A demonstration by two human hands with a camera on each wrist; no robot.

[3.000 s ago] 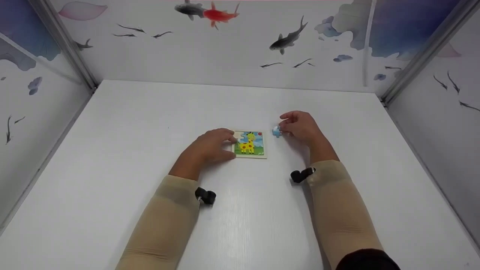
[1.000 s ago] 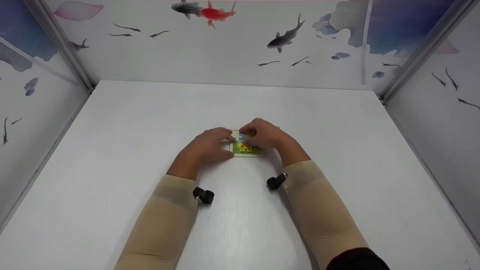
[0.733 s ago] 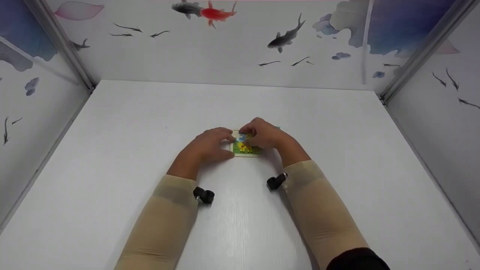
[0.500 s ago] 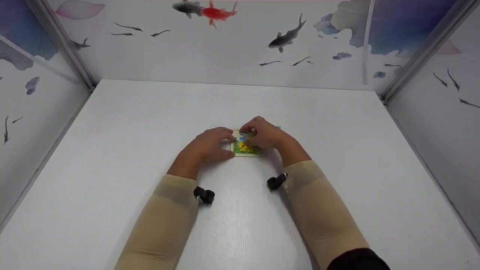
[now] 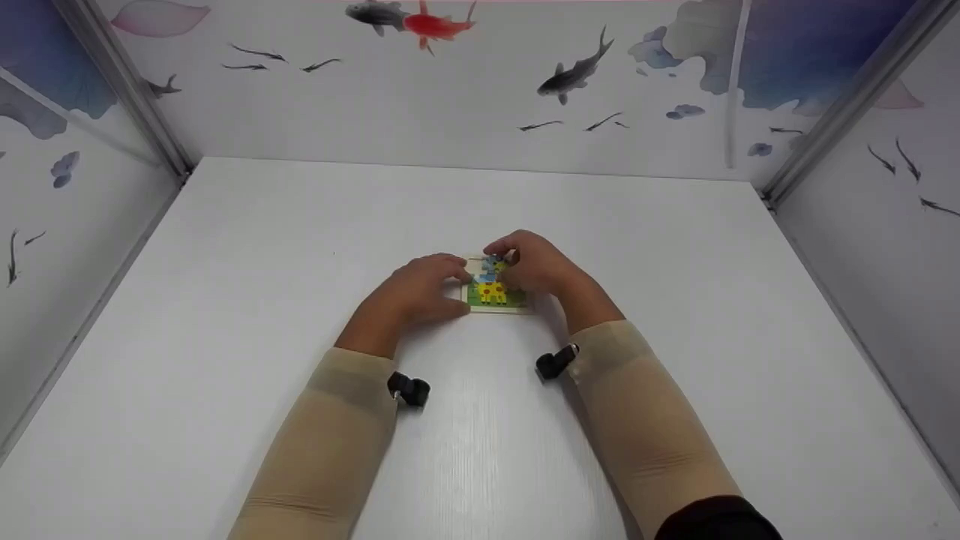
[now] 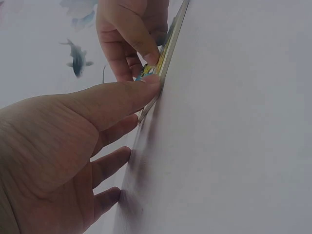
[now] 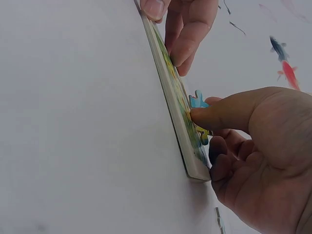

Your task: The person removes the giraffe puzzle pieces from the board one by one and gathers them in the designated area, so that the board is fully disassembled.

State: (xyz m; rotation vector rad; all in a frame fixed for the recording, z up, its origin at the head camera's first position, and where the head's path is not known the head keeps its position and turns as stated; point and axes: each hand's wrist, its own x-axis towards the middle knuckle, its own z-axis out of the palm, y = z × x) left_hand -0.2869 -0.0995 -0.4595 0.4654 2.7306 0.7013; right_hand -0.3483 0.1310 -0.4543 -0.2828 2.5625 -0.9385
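Observation:
A small square puzzle board (image 5: 495,310) with a giraffe picture lies mid-table. My left hand (image 5: 420,289) holds its left side, thumb at the near corner and index finger farther back; in the left wrist view the thumb (image 6: 131,95) touches the edge and the other fingertips rest on the table. Over the board's upper part, my right hand (image 5: 536,262) pinches a blue and yellow puzzle piece (image 7: 197,100) between thumb and fingers. In the right wrist view this piece stands tilted up from the board. The right hand covers the board's upper right part.
Another loose puzzle piece (image 7: 219,220) lies on the table beyond the board in the right wrist view, hidden in the head view. White panels with painted fish (image 5: 574,75) enclose the white table (image 5: 300,225) at the back and both sides.
My right hand has moved left from a loose blue piece beside the board onto the board, and a piece is now raised in its fingers. The left hand stays at the board's left side.

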